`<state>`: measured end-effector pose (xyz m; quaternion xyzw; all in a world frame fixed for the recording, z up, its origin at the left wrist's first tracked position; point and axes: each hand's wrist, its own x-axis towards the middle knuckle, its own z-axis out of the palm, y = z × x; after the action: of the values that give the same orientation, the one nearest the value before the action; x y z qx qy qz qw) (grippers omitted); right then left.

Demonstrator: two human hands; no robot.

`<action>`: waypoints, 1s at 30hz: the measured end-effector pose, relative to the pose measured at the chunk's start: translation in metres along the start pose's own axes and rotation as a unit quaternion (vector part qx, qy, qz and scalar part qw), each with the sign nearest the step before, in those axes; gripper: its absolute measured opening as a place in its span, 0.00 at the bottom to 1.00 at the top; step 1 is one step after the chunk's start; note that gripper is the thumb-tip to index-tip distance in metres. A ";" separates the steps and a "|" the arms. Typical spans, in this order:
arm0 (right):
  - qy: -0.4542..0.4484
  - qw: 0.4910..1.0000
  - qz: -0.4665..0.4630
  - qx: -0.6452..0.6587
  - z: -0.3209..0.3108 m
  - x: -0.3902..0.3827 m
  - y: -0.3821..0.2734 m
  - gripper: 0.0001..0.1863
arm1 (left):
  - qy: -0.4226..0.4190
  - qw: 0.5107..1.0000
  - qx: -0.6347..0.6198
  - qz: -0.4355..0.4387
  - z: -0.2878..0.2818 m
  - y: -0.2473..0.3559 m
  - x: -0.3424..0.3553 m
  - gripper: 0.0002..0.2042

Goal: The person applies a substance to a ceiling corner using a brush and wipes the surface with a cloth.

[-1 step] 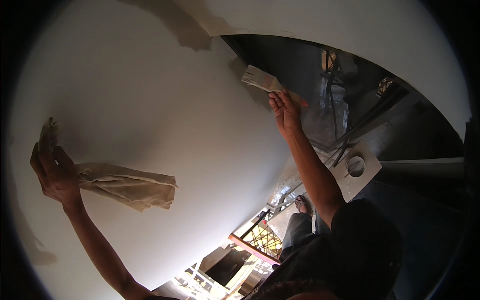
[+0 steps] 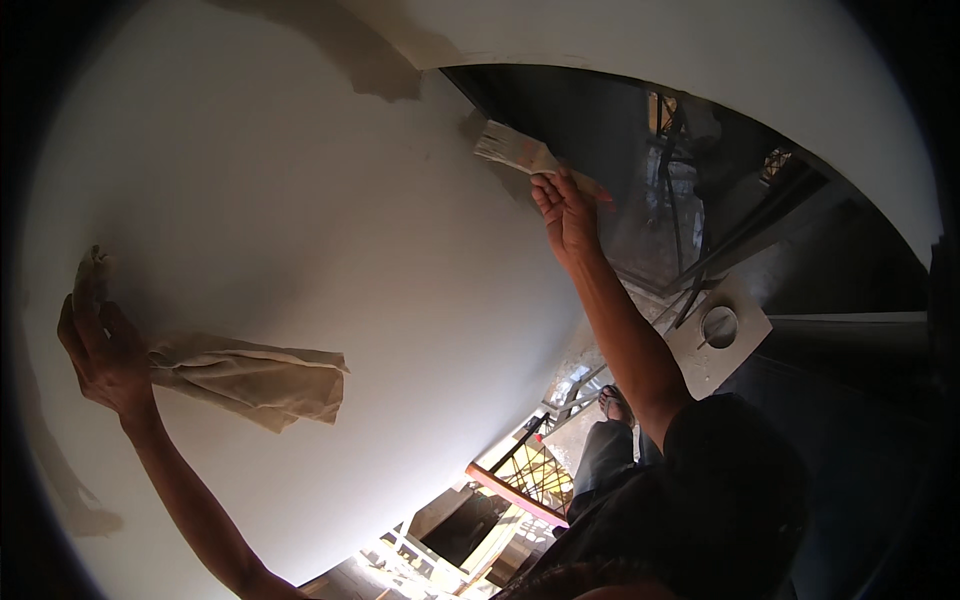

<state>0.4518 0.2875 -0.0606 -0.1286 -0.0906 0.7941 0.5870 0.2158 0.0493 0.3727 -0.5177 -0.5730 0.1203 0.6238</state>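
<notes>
A flat paintbrush (image 2: 517, 146) with whitish, paint-caked bristles is held by its handle in my closed right hand (image 2: 568, 222). Its bristles point left, over a darker patch at the edge of the pale wall (image 2: 330, 230); whether they touch it I cannot tell. At the left, my left hand (image 2: 105, 355) is closed around a crumpled beige cloth (image 2: 260, 380). One end of the cloth sticks out past the fingertips, and the longer folded part extends right from behind the hand, in front of the wall.
A round can (image 2: 718, 327) with a stick in it stands on a light board (image 2: 690, 365) below at the right. Dark metal bars (image 2: 740, 240) cross behind. An orange-red frame (image 2: 515, 495) is lower down, near my sandalled foot (image 2: 615, 404). A curved white surface (image 2: 650, 30) arches overhead.
The brush and right hand have shifted slightly left and up in the picture. My left hand and the cloth sit a little lower and farther left. Both grips look the same.
</notes>
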 end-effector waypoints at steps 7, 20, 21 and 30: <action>-0.001 0.998 0.000 0.062 0.018 0.043 0.062 0.13 | -0.027 0.982 0.006 0.189 0.020 -0.051 0.007 0.12; -0.067 0.980 -0.068 0.175 0.015 0.108 0.113 0.15 | -0.004 0.961 0.003 0.277 0.010 -0.035 0.028 0.09; -0.052 0.983 -0.051 0.168 0.024 0.106 0.105 0.14 | -0.008 0.962 0.027 0.270 0.010 -0.038 0.026 0.09; -0.061 0.976 -0.064 0.198 0.041 0.108 0.105 0.14 | -0.021 0.967 0.026 0.254 0.011 -0.037 0.022 0.10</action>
<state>0.3134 0.3595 -0.0630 0.0448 0.0248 0.7637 0.6435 0.1976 0.0551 0.4130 -0.6271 -0.4320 0.3006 0.5742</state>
